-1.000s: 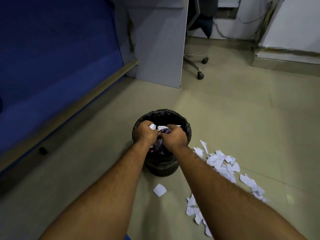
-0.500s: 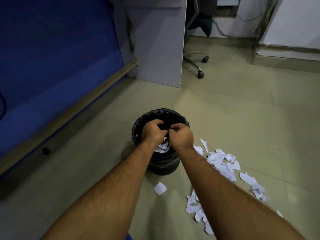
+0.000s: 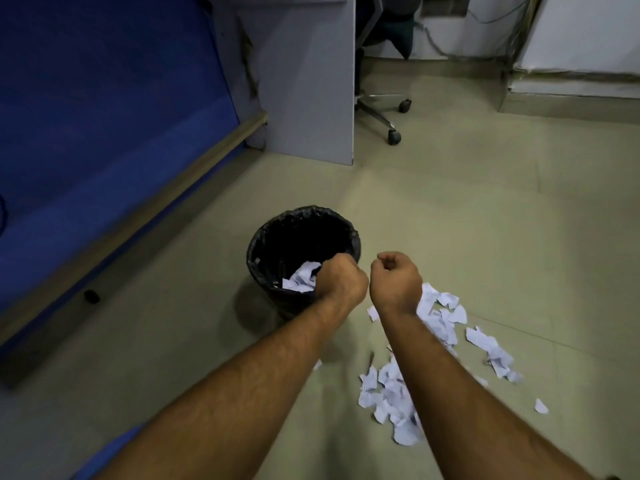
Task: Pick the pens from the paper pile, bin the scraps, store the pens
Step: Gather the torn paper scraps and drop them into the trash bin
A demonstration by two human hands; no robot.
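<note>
Partly done: scraps (image 3: 301,280) are binned in bin (image 3: 263,244), 12 o'clock; more scraps (image 3: 391,400) are left on floor (image 3: 485,220), 4 o'clock. Both hands, left (image 3: 341,280) and right (image 3: 394,280), are clenched, nothing held. Pens unseen.

Dim indoor light, flat and slightly green-yellow. Brightest patch is the floor (image 3: 467,209) beyond and right of the bin (image 3: 273,292); light seems to come from that far side. Soft shadow pools on the floor at the bin's near-left base. Bin interior is near black, no detail except the white scraps in the bin (image 3: 300,279). Blue partition (image 3: 104,98) left of the bin falls off dark toward the corner. Strong wide-angle bend: the desk panel (image 3: 311,98) behind the bin leans. Scraps on the floor (image 3: 440,317) right of the bin are soft, slightly motion-smeared. No glare.
</note>
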